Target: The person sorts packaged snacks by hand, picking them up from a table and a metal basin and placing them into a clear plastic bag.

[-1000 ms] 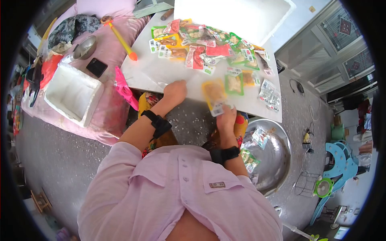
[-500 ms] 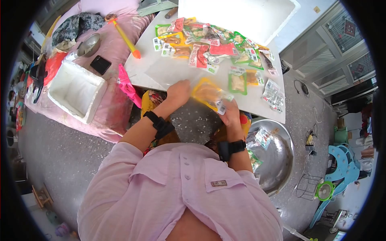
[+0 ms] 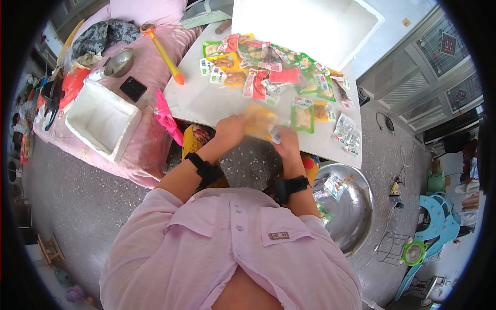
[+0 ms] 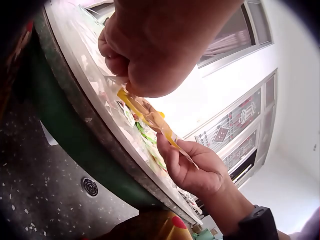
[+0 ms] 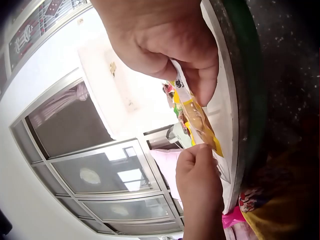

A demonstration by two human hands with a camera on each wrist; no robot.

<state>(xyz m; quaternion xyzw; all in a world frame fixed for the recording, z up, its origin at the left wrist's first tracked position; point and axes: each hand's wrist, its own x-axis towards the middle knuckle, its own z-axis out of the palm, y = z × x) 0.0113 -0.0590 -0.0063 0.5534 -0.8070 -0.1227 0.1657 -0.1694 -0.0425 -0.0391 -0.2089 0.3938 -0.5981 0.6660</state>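
Holds a yellow-edged packet [image 3: 258,119] in front of the body, near the front edge of the white table [image 3: 330,149], rather blurred in the head view. With the right hand [image 3: 287,143], pinches the pale printed end of it between thumb and fingers. With the left hand [image 3: 231,130], fingers curled and narrow, grips a clear plastic film [image 5: 223,170] at the other end of the packet; cannot tell whether pinching also the packet itself there. Wears a pale pink shirt [image 3: 217,243] and a black band on each wrist.

Has on the table, beyond the hands, a heap of colourful packets [image 3: 268,67], just before a large white foam box [image 3: 305,28]. Close to the right hand, has a green-edged packet [image 3: 303,116], and farther right a silver packet [image 3: 347,133]. Has on the floor, beside the table, a metal basin [image 3: 354,217] with some packets inside. To the left, has a pink-covered bed [image 3: 155,57], with a small white foam box [image 3: 126,134] and a black flat object [image 3: 133,89] lying on it
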